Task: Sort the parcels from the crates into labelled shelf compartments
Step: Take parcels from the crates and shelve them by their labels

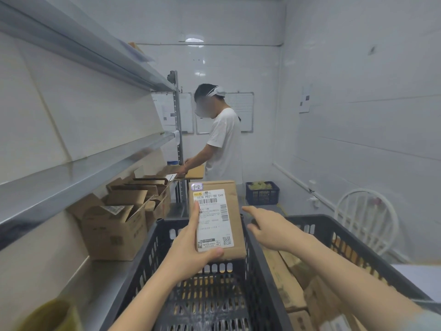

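Your parcel is up above the black crate, label facing you, a "1-2" sticker at its top corner. Your left hand grips its lower left edge, thumb under the label. It looks like stiff, flat, light cardboard, so holding it by the edges should do. Your right hand reaches out, holding nothing, just right of the crate.

Left grip holds the parcel upright; right grip reaches forward, fingers straight.
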The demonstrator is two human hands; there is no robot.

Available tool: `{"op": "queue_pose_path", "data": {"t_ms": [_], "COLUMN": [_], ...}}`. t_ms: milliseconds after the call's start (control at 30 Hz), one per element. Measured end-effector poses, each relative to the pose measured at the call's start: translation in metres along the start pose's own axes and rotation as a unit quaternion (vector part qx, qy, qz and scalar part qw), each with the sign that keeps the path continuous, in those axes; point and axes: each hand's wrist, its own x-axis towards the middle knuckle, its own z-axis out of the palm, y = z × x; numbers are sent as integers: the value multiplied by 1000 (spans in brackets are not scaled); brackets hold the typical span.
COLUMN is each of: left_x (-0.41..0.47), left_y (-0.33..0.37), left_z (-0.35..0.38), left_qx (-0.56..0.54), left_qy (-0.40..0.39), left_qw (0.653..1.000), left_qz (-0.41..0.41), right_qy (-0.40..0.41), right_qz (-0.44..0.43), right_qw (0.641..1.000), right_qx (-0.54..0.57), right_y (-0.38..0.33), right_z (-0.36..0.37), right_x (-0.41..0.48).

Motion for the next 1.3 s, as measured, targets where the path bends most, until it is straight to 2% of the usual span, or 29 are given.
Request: {"op": "queue_pose_path", "data": {"t_ms": [467, 800, 1033, 1300], "left_x": [9, 12, 7, 0], "left_y": [-2, 8, 25, 39], "left_z": [-4, -15, -15, 14], "left_qx": [-29, 0, 20, -16], "left_qy": [-5, 14, 24, 23], "left_qw": [1000, 1000, 999, 1000], "left_qz": [-3, 13, 31, 2], "right_qy": [-6, -10, 19, 34], "right_qz": [-1, -10, -19, -36], "right_qw": [1000, 1000, 999, 998], "right_qx": [-3, -6, 19, 47], "right_y": [-4, -9, -7, 16], "right_z": [0, -10, -17, -21], "right_x": [12, 17, 8, -11]}}
